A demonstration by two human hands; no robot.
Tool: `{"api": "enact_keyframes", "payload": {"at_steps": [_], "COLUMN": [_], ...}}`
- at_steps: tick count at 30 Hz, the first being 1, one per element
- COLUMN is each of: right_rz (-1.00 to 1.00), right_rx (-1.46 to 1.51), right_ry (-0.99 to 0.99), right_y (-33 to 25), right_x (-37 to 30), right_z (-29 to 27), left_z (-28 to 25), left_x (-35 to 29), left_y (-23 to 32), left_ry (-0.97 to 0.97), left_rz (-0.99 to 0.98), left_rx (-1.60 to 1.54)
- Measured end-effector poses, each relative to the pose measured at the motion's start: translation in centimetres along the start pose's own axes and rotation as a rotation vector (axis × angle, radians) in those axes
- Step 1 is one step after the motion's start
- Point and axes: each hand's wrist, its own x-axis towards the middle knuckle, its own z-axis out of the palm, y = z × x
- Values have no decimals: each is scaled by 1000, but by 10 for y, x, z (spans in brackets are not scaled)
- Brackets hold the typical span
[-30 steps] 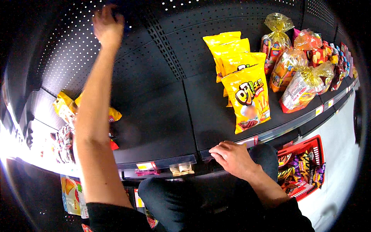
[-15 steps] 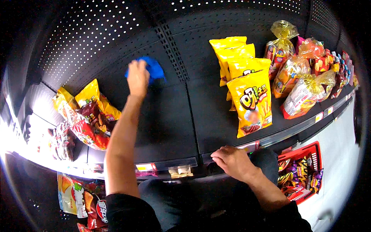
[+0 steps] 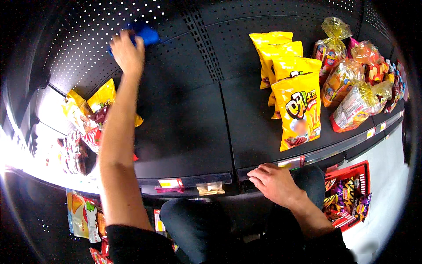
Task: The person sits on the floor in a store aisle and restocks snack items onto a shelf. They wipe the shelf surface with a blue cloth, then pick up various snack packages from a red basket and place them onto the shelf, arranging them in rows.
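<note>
Blue cloth (image 3: 148,35) moved leftward, long axis rightward; left grip (image 3: 127,53) partly curled around it.

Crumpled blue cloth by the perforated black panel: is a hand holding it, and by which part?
The left hand holds the crumpled blue cloth toward its left side; the exact grip is hidden. The right hand holds nothing visible.

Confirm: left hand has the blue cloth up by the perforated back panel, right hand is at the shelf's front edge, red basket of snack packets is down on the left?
Wrong side for the basket: in the head view, the red basket of snack packets is down on the right. The rest stands: left hand has the blue cloth up by the perforated back panel, right hand is at the shelf's front edge.
</note>
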Motion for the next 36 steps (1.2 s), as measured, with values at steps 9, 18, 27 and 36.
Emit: {"api": "enact_keyframes", "payload": {"at_steps": [9,18,27,36], "right_rz": [-11,39,63,9], "right_rx": [10,-1,-9,5], "right_ry": [-33,-38,-85,-41], "right_y": [4,4,-3,6], "right_x": [3,-1,6,4], "right_z": [3,2,1,5], "left_z": [14,1,-7,9], "left_x": [-203,-47,-48,-238], "left_y": [27,-49,-51,-60], "left_ry": [-429,-42,-146,-684], "left_rz": [-431,-286,-348,-602], "left_rx": [-210,-123,-80,41]}}
